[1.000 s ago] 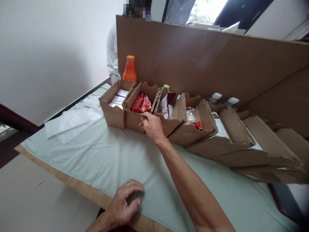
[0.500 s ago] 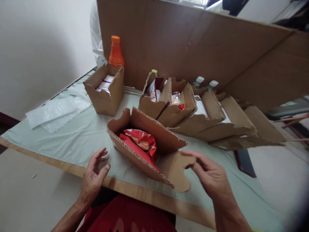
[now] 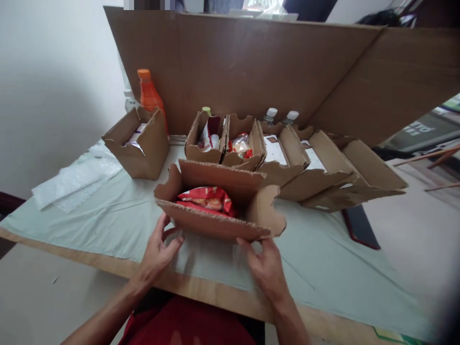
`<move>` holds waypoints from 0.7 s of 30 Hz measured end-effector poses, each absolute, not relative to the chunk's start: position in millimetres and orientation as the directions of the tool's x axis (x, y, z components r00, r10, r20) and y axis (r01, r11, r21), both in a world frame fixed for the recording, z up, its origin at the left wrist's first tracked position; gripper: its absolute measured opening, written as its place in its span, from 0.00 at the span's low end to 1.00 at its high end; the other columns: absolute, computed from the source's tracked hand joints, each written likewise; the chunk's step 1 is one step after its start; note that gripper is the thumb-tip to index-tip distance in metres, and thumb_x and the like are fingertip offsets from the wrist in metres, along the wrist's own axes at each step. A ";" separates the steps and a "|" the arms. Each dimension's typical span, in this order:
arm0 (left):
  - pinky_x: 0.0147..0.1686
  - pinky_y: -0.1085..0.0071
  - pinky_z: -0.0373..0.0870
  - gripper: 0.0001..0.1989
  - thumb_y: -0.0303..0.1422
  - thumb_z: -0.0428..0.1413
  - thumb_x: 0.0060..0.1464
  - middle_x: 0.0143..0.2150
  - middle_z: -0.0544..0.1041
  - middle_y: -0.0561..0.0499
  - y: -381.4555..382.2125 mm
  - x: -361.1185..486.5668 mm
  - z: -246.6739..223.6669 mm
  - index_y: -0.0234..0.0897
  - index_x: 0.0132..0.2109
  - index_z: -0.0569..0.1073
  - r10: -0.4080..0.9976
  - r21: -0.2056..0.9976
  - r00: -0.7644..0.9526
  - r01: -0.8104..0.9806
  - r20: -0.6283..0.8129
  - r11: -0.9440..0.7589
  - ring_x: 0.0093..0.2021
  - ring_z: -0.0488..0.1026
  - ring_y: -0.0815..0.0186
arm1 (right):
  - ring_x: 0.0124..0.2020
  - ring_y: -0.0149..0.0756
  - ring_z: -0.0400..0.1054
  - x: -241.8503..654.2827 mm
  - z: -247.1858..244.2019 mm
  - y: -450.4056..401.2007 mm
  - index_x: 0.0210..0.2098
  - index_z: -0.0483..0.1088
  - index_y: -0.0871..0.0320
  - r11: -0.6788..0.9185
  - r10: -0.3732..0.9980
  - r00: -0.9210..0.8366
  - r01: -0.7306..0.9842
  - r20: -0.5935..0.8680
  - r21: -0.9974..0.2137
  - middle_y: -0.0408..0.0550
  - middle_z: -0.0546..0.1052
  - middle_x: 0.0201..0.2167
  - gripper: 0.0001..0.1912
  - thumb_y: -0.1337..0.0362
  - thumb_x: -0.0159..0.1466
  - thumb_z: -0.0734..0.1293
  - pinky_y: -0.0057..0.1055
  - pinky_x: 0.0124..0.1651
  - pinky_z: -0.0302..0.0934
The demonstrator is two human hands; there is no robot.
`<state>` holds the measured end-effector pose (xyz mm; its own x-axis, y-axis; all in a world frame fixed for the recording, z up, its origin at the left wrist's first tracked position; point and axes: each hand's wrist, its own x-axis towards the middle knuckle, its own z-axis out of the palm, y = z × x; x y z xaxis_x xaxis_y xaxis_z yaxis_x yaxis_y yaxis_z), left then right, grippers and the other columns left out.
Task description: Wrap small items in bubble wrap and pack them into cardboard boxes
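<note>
An open-topped cardboard bin (image 3: 212,225) lies before me, long side towards me, with notched ends. Inside it rests a red snack packet (image 3: 208,200). My left hand (image 3: 160,249) is at the bin's lower left corner, thumb apart from the fingers, fingertips close to or touching the cardboard. At the near right corner, my right hand (image 3: 266,268) grips the bin, thumb and fingertips on its lower edge; part of the fingers is hidden.
Behind stands a row of cardboard bins (image 3: 287,177) holding packets and white boxes. Another bin (image 3: 143,158) is at the left beside an orange bottle (image 3: 151,98). Bubble wrap (image 3: 77,179) lies on the cloth. A tall cardboard panel (image 3: 244,67) closes off the back; a dark flat object (image 3: 359,227) lies at right.
The bin has turned so its long side faces me, its right end swinging away. My right hand has moved left from the end flap to the near corner; my left hand has moved closer.
</note>
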<state>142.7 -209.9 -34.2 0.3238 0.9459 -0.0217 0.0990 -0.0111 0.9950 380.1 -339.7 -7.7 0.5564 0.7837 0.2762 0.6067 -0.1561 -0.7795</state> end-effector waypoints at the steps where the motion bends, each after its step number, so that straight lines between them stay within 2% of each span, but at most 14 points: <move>1: 0.59 0.54 0.75 0.38 0.38 0.61 0.54 0.69 0.67 0.40 -204.5 155.7 -33.8 0.41 0.70 0.60 0.937 0.996 0.347 0.079 0.021 -0.052 0.65 0.70 0.49 | 0.42 0.48 0.76 390.5 -4.3 -332.7 0.48 0.74 0.57 -0.157 0.760 0.587 0.582 0.279 -0.798 0.54 0.82 0.40 0.23 0.45 0.65 0.67 0.44 0.48 0.72; 4: 0.66 0.48 0.68 0.41 0.34 0.58 0.53 0.73 0.63 0.39 -187.6 191.6 -37.7 0.38 0.73 0.57 0.925 0.983 0.356 0.068 0.136 -0.170 0.71 0.62 0.47 | 0.37 0.44 0.76 418.3 -9.9 -319.5 0.47 0.73 0.57 -0.166 0.750 0.624 0.500 0.221 -0.850 0.54 0.81 0.40 0.24 0.44 0.63 0.67 0.40 0.42 0.71; 7: 0.71 0.44 0.59 0.46 0.33 0.59 0.50 0.76 0.57 0.37 -178.9 201.2 -48.8 0.35 0.74 0.53 0.906 0.960 0.390 0.145 0.168 -0.240 0.75 0.55 0.45 | 0.40 0.45 0.77 425.2 -40.9 -321.2 0.54 0.70 0.58 -0.235 0.745 0.643 0.502 0.177 -0.832 0.57 0.80 0.48 0.31 0.42 0.63 0.66 0.41 0.44 0.71; 10: 0.68 0.48 0.65 0.41 0.32 0.59 0.53 0.73 0.64 0.37 -182.9 176.2 -60.7 0.36 0.73 0.58 0.872 0.916 0.462 0.258 0.160 -0.305 0.71 0.63 0.49 | 0.48 0.52 0.76 418.4 -75.4 -337.1 0.59 0.69 0.61 -0.304 0.716 0.660 0.587 0.226 -0.751 0.62 0.78 0.53 0.36 0.39 0.64 0.63 0.48 0.50 0.70; 13: 0.65 0.53 0.70 0.26 0.32 0.57 0.56 0.65 0.74 0.41 -178.3 129.5 -65.1 0.40 0.62 0.73 0.892 0.778 0.392 0.478 0.225 -0.407 0.65 0.72 0.54 | 0.55 0.56 0.74 414.1 -91.9 -352.4 0.59 0.71 0.61 -0.322 0.708 0.650 0.644 0.275 -0.694 0.63 0.77 0.57 0.36 0.39 0.66 0.61 0.50 0.53 0.69; 16: 0.64 0.51 0.71 0.17 0.34 0.56 0.56 0.60 0.77 0.41 -140.5 76.9 -59.7 0.40 0.52 0.79 0.933 0.660 0.233 0.660 0.273 -0.358 0.63 0.73 0.52 | 0.55 0.57 0.74 417.1 -94.2 -355.2 0.57 0.73 0.61 -0.320 0.724 0.628 0.673 0.286 -0.667 0.62 0.78 0.56 0.34 0.39 0.67 0.61 0.51 0.54 0.69; 21: 0.69 0.41 0.57 0.19 0.31 0.56 0.54 0.64 0.73 0.36 -32.8 0.7 -37.4 0.34 0.53 0.76 0.953 0.572 -0.061 0.811 0.298 -0.127 0.68 0.64 0.44 | 0.54 0.58 0.74 425.3 -97.5 -348.8 0.53 0.75 0.58 -0.280 0.753 0.571 0.728 0.327 -0.626 0.60 0.78 0.54 0.29 0.41 0.68 0.61 0.51 0.51 0.70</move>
